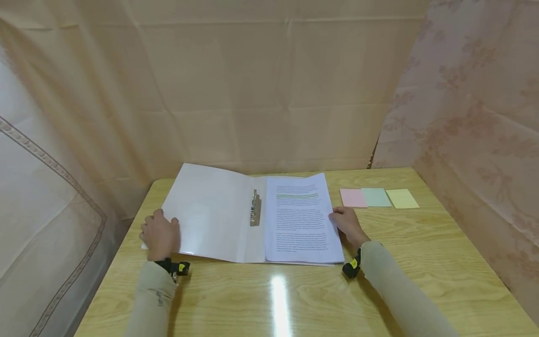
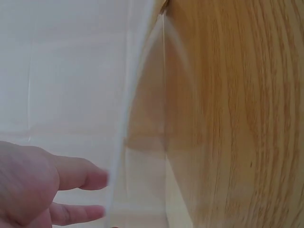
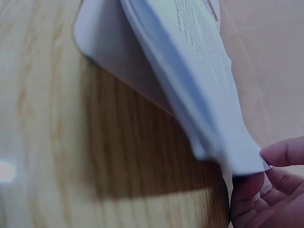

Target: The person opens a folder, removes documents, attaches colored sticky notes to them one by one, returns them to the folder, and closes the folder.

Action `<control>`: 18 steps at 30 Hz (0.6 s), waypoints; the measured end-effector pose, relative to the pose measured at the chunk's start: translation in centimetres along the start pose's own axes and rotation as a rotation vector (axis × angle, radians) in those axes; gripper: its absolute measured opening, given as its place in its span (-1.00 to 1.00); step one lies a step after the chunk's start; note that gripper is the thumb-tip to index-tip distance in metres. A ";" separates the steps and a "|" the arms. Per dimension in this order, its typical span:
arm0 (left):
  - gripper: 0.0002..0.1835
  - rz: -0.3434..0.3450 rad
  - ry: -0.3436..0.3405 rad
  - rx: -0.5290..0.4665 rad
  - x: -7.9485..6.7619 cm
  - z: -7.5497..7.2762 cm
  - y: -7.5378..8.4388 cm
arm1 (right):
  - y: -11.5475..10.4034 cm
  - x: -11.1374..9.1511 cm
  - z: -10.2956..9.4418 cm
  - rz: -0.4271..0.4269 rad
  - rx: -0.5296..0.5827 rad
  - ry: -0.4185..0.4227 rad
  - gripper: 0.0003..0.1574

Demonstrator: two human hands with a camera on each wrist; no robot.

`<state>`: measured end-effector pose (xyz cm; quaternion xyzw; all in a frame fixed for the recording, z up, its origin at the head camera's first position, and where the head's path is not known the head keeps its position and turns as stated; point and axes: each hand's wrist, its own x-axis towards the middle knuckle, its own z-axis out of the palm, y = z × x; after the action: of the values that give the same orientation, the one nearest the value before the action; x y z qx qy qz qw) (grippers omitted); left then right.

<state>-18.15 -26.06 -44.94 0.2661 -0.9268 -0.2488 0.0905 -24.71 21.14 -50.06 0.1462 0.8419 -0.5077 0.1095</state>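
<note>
A white ring binder folder lies spread wide, its metal clip near the spine. My left hand holds the left cover by its outer edge, which is raised off the table. In the left wrist view that cover appears nearly edge-on, with fingertips against it. A stack of printed sheets with green-highlighted lines rests on the folder's right side. My right hand pinches the right edge of the sheets; in the right wrist view the paper bends upward between thumb and fingers.
Pink, green and yellow sticky note pads lie in a row at the back right of the wooden table. Beige curtains hang behind and beside the table.
</note>
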 end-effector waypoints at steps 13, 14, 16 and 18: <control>-0.44 0.027 0.114 -0.174 0.7 -0.4 0.4 | 0.1 0.3 0.0 0.001 -0.002 -0.008 -0.48; -0.43 0.029 0.133 -0.187 0.8 -0.4 0.5 | 0.0 0.3 0.0 -0.002 -0.002 -0.009 -0.48; -0.42 0.030 0.161 -0.202 0.9 -0.7 0.5 | 0.0 0.2 -0.1 -0.005 0.004 -0.011 -0.49; -0.41 0.033 0.177 -0.204 1.0 -1.1 0.4 | -0.1 0.2 -0.1 0.000 0.009 -0.012 -0.49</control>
<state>-18.83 -26.79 -43.76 0.2610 -0.8893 -0.3159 0.2028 -24.94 21.20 -50.03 0.1435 0.8390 -0.5122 0.1141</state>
